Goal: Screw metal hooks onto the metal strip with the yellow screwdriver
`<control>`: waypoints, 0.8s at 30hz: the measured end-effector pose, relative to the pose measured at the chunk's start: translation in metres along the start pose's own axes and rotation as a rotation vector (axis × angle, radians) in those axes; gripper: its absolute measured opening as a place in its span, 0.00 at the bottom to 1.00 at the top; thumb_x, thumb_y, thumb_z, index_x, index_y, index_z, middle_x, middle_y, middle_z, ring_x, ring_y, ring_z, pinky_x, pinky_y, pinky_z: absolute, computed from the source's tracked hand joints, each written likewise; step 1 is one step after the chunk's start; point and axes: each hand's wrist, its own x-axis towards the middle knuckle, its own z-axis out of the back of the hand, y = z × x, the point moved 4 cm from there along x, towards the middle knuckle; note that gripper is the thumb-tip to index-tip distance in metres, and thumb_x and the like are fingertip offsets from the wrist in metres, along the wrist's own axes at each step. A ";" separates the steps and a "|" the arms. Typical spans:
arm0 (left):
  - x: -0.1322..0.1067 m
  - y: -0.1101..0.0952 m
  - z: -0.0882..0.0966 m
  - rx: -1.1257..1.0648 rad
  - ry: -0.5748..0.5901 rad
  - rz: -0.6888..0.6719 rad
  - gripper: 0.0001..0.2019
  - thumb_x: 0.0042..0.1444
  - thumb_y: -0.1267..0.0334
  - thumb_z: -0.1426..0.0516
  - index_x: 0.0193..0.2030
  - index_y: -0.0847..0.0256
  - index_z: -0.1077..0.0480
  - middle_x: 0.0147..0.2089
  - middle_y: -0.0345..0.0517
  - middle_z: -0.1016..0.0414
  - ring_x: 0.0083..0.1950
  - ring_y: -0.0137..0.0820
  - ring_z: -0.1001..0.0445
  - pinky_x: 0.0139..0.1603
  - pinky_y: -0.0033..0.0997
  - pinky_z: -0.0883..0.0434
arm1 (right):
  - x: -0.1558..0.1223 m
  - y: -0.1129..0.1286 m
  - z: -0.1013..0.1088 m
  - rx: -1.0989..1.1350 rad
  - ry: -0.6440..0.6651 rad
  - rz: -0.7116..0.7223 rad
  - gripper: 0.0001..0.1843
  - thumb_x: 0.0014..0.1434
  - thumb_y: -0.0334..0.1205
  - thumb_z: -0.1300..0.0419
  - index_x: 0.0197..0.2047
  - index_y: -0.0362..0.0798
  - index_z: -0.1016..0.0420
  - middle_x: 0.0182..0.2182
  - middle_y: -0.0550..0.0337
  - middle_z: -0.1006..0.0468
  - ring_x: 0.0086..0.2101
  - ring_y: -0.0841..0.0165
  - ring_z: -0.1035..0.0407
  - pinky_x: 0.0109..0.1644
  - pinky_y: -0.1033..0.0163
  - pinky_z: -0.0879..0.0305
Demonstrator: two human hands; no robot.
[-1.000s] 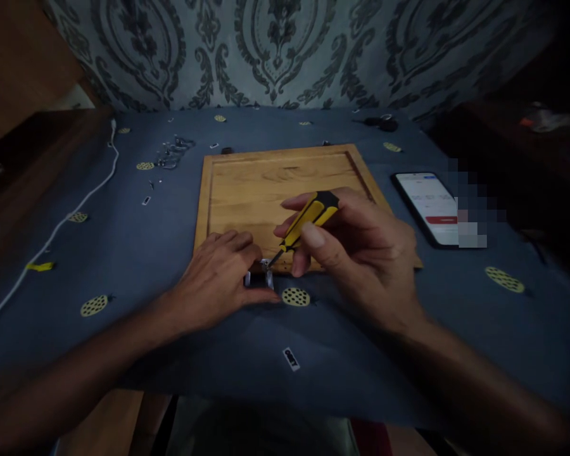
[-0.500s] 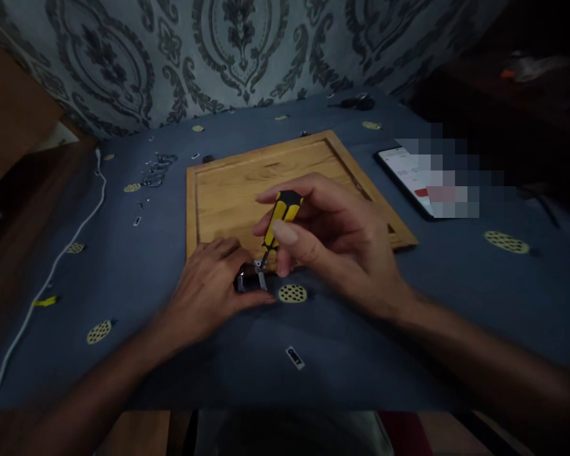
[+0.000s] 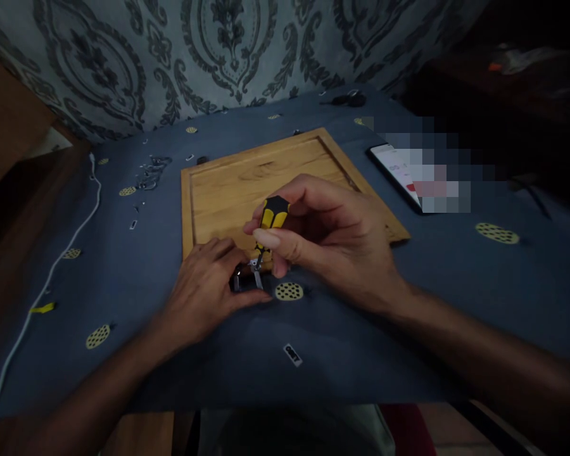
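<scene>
In my right hand (image 3: 327, 237) is a short screwdriver (image 3: 272, 215) with a black and yellow handle, pinched between thumb and fingers and tilted. Its tip points down at a small shiny metal bracket (image 3: 256, 276) at the near edge of a wooden board (image 3: 247, 190). My left hand (image 3: 211, 278) grips the bracket from the left, fingers over the board's edge and thumb below. Part of the bracket is hidden by the left fingers. Whether the tip sits in a screw is too small to tell.
A phone (image 3: 394, 174) lies right of the board. Several small metal pieces (image 3: 152, 172) lie at the left on the patterned blue cloth (image 3: 361, 354). A white cable (image 3: 52, 272) runs along the left side, and a dark object (image 3: 346, 99) lies at the back.
The screwdriver handle has turned and shifted slightly left and down in my right fingers. My left hand keeps its hold on the bracket. The whole view has shifted a little.
</scene>
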 end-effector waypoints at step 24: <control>0.003 -0.004 0.002 0.022 0.098 0.039 0.29 0.54 0.36 0.35 0.44 0.63 0.24 0.47 0.50 0.24 0.51 0.47 0.24 0.55 0.51 0.27 | 0.010 0.014 -0.006 -0.229 0.045 -0.033 0.13 0.66 0.47 0.33 0.51 0.53 0.21 0.36 0.66 0.20 0.21 0.77 0.26 0.25 0.70 0.26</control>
